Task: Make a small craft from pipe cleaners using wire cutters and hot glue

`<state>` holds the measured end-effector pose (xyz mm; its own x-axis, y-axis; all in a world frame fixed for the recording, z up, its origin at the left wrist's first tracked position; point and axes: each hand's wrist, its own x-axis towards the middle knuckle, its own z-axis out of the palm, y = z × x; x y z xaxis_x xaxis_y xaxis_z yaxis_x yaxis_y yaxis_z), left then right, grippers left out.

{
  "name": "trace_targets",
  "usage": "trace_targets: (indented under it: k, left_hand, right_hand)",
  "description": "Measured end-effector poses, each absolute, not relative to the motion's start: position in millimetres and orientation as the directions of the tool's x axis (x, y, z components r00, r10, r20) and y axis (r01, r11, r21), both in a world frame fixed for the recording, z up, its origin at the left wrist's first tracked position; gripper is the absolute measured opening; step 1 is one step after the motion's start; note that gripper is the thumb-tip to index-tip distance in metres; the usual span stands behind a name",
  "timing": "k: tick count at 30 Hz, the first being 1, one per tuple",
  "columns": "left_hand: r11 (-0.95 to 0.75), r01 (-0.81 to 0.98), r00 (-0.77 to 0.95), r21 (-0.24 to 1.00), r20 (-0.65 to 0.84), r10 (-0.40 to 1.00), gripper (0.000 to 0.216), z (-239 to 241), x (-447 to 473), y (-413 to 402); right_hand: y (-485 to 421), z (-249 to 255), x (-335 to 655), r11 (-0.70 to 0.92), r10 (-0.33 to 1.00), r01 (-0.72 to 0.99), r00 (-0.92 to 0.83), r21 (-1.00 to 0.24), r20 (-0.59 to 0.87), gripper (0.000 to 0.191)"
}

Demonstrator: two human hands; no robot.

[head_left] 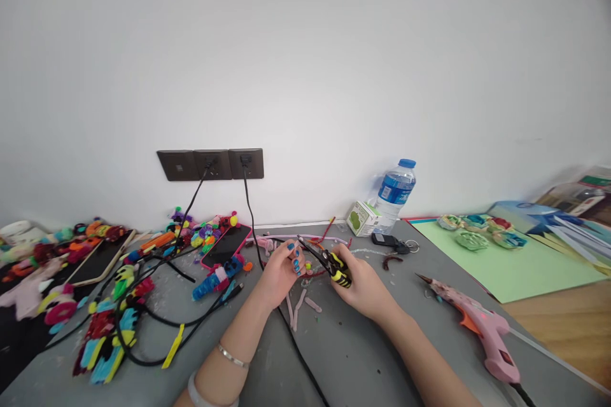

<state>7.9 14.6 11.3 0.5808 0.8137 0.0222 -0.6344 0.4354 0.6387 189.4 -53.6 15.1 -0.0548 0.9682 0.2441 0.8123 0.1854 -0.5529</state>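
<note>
Over the gray table (353,343), the right hand (359,280) is gripping yellow-and-black pliers (340,271). The left hand (282,269) is pinching near their tips; I can't tell on what. Pale pink fuzzy bits (312,304) are lying below. It's probably a snipping or bending step, calling for a steady hold next.

Pale wall (305,76) w/ dk sockets (220,168) (2 of 3 in use); grey table (363,356) below sockets, wood surface (563,324) far R of 'em.
</note>
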Motion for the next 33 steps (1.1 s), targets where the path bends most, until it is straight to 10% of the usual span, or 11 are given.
trace_targets:
  k: [33]
  left_hand:
    - [0.501, -0.644, 0.609, 0.578, -0.009, 0.793, 0.026, 6.8, 7.3, 16.7]
  right_hand:
    - [-55.2, 9.6, 190.8, 0.206, 0.975, 0.792, -0.118, -0.575, 0.188, 0.032]
